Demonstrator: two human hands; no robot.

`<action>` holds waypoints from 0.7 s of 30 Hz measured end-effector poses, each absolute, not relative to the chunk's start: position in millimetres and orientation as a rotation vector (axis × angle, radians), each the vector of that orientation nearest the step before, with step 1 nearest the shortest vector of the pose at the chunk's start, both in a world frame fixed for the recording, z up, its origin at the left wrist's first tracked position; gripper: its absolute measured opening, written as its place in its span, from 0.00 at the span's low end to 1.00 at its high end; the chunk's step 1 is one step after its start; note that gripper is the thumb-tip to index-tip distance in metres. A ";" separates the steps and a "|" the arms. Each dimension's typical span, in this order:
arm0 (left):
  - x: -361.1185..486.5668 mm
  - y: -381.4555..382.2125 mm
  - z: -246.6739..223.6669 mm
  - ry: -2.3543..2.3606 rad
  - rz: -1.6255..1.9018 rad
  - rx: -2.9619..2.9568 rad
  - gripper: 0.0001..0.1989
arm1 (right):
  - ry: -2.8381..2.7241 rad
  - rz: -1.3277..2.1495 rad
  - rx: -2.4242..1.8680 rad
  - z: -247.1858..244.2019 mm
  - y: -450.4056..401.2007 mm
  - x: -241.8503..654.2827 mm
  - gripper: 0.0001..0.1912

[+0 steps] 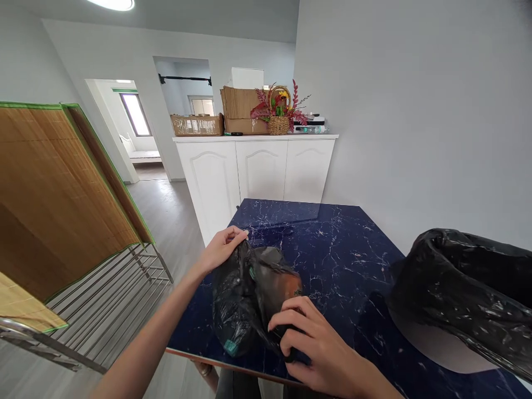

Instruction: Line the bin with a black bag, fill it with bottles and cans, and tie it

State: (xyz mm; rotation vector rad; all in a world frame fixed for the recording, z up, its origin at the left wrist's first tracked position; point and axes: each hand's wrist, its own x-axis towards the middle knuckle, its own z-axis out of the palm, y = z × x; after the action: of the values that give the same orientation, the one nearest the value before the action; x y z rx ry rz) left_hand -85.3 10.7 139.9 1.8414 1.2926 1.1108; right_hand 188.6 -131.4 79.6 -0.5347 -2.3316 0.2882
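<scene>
A thin black plastic bag (236, 307) lies on the dark blue marbled table (341, 249), near its front left edge. Through the film show an orange-brown item and small green patches, too veiled to name. My left hand (222, 246) pinches the top of the bag between thumb and fingers. Curled round the bag's lower right side, my right hand (310, 338) grips the crumpled plastic.
At the right stands a bin (444, 343) lined with a black bag. Behind the table is a white cabinet (261, 172) bearing cardboard boxes (197, 126) and a flower basket (278, 125). A metal rack (145, 277) stands left.
</scene>
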 end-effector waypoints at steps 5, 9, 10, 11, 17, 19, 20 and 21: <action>-98.8 16.8 138.5 1.379 1.116 2.044 0.22 | -2.470 0.346 -0.520 87.6 -138.7 192.2 0.22; -99.7 -3.0 133.0 1.463 1.229 2.173 0.16 | -2.500 0.301 -0.553 84.2 -143.7 190.5 0.30; -98.6 -14.9 130.4 1.497 1.334 2.222 0.14 | -2.484 0.304 -0.554 83.0 -144.2 189.9 0.30; -97.1 -29.1 127.0 1.508 1.439 2.292 0.11 | -2.461 0.300 -0.565 81.8 -144.2 189.5 0.29; -85.8 -116.1 96.1 1.013 0.809 2.655 0.10 | -2.362 0.249 -0.629 75.4 -141.1 195.0 0.24; -85.9 -130.2 86.4 0.980 0.668 2.673 0.12 | -2.374 0.249 -0.643 73.3 -140.8 197.6 0.23; -87.4 -134.5 82.3 0.977 0.653 2.699 0.12 | -2.385 0.252 -0.649 72.4 -141.0 198.5 0.22; -89.9 -137.8 78.6 0.976 0.659 2.726 0.11 | -2.398 0.256 -0.652 71.7 -141.3 199.0 0.21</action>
State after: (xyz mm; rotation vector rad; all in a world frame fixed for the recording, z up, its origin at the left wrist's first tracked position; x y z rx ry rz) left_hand -89.9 -137.8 78.6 2.7265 0.9765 0.6586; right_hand 199.0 -141.3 71.7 -0.6523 -2.3983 0.2560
